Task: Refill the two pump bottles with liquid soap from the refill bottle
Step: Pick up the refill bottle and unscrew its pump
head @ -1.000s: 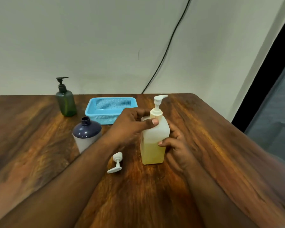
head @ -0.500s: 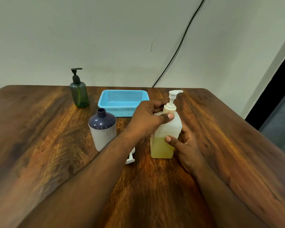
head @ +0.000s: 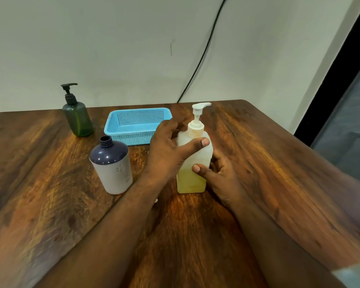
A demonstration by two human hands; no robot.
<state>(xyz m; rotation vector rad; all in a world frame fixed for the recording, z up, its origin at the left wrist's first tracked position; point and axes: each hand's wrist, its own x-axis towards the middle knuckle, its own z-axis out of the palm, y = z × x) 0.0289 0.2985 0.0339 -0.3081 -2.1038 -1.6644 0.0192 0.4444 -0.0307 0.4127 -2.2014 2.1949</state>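
Note:
A white translucent pump bottle, about a third full of yellow liquid, stands mid-table with its white pump on. My left hand wraps its shoulder just below the pump collar, thumb across the front and fingers at the far left side. My right hand grips the lower body from the right, thumb on the front. A navy-and-white bottle with an open, capless neck stands to the left. A green pump bottle stands at the back left. A small white cap piece is almost hidden under my left forearm.
A light blue mesh basket sits behind the bottles. The wooden table ends at a pale wall, where a black cable hangs. The table's right edge runs diagonally beside a dark doorway.
My left thumb has slid down from the pump collar to the bottle's shoulder. The right hand keeps its hold on the bottle. The forearm now covers the white cap piece.

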